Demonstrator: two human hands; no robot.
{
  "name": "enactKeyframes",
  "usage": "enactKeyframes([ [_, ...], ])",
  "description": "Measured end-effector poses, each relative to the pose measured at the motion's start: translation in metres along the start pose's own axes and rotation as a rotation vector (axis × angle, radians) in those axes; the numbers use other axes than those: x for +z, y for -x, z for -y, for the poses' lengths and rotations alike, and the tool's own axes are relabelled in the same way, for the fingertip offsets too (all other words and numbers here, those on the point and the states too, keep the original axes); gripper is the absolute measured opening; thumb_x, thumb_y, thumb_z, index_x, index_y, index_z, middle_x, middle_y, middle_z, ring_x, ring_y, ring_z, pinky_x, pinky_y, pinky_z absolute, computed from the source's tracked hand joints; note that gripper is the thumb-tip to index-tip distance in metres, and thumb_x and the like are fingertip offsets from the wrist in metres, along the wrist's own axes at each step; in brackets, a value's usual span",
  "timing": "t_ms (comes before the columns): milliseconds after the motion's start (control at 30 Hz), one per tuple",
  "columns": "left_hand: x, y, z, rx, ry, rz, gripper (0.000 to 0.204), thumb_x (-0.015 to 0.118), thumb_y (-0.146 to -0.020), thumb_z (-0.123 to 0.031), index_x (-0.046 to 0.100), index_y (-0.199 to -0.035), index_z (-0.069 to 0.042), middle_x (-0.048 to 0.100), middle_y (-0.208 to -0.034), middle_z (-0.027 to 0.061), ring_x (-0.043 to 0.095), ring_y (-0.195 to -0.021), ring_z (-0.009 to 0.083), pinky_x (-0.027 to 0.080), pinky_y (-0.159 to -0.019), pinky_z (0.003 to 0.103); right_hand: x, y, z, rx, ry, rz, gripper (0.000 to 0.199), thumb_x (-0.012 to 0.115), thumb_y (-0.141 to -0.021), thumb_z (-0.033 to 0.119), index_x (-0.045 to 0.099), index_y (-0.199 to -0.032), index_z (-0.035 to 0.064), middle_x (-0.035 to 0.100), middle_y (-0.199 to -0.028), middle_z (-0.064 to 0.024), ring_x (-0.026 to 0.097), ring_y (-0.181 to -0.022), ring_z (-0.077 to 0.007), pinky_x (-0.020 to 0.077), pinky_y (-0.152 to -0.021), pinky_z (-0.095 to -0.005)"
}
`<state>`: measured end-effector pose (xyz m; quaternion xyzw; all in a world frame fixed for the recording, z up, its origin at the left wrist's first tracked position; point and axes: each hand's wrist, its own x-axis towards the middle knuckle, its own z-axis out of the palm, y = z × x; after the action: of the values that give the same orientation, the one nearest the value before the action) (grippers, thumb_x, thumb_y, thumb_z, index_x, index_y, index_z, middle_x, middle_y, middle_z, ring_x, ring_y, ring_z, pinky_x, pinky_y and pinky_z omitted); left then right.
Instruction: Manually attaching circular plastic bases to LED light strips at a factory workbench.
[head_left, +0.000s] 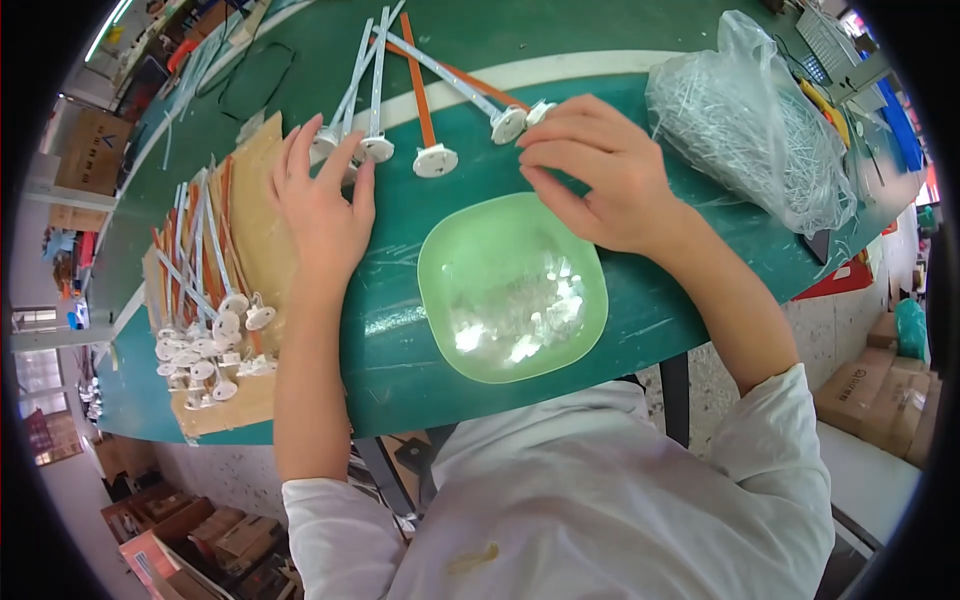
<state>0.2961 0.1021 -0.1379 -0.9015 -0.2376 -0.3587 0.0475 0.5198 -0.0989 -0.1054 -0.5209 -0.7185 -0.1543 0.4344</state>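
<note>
My left hand [322, 205] lies flat on the green table [400, 370], fingers spread, its fingertips touching the white round caps of two long white strips [372, 75]. My right hand [600, 170] hovers above the far rim of a pale green bowl [590, 300], fingers curled, fingertips close to a white cap [509, 125] on another strip. Whether it pinches a small part I cannot tell. The bowl holds several small clear pieces [525, 310]. An orange strip with a white cap [435, 160] lies between the hands.
A pile of finished white and orange strips with caps [205, 300] rests on cardboard [262, 220] at the left. A clear plastic bag of thin metal pins [750, 130] sits at the right. Cardboard boxes [880, 395] stand on the floor.
</note>
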Motion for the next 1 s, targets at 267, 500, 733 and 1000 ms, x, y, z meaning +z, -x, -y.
enactKeyframes([
  [267,-0.004,0.003,-0.006,0.115,0.124,-0.071,0.012,0.079,-0.079,-0.013,0.076,-0.09,-0.015,0.071,-0.11,-0.0023,0.059,-0.115,0.0252,0.034,-0.102,0.043,0.001,-0.002,0.004,-0.036,0.03,0.008,0.02,0.078,-0.069,-0.005,0.071,-0.087,0.002,0.071,-0.092,-0.0092,0.067,-0.082,-0.0278,0.0557,-0.068,-0.0324],
  [500,-0.029,-0.002,-0.04,0.217,0.202,-0.211,0.017,0.08,-0.073,-0.003,0.074,-0.088,-0.007,0.073,-0.098,0.0009,0.065,-0.1,0.0251,0.049,-0.087,0.037,0.005,-0.002,0.012,-0.037,0.036,-0.091,0.023,0.08,-0.068,-0.003,0.072,-0.089,0.0027,0.071,-0.092,-0.0102,0.067,-0.078,-0.027,0.0561,-0.068,-0.0324],
  [733,-0.057,0.006,-0.093,0.295,0.419,-0.14,0.024,0.08,-0.071,0.005,0.071,-0.092,-0.001,0.071,-0.098,0.01,0.066,-0.094,0.0292,0.052,-0.083,0.037,0.013,0.004,0.026,-0.224,-0.118,-0.136,0.022,0.082,-0.072,0.0,0.074,-0.092,0.0004,0.068,-0.085,-0.01,0.067,-0.071,-0.0247,0.0541,-0.06,-0.0318],
  [1000,-0.061,0.019,-0.098,-0.431,1.459,0.235,0.038,0.064,-0.095,-0.003,0.059,-0.131,0.008,0.066,-0.124,0.015,0.063,-0.111,0.0219,0.046,-0.102,0.036,0.005,0.005,0.033,-0.258,-0.228,-0.188,0.02,0.081,-0.072,-0.002,0.074,-0.092,-0.0018,0.07,-0.087,-0.0112,0.069,-0.071,-0.0247,0.0581,-0.063,-0.0316],
])
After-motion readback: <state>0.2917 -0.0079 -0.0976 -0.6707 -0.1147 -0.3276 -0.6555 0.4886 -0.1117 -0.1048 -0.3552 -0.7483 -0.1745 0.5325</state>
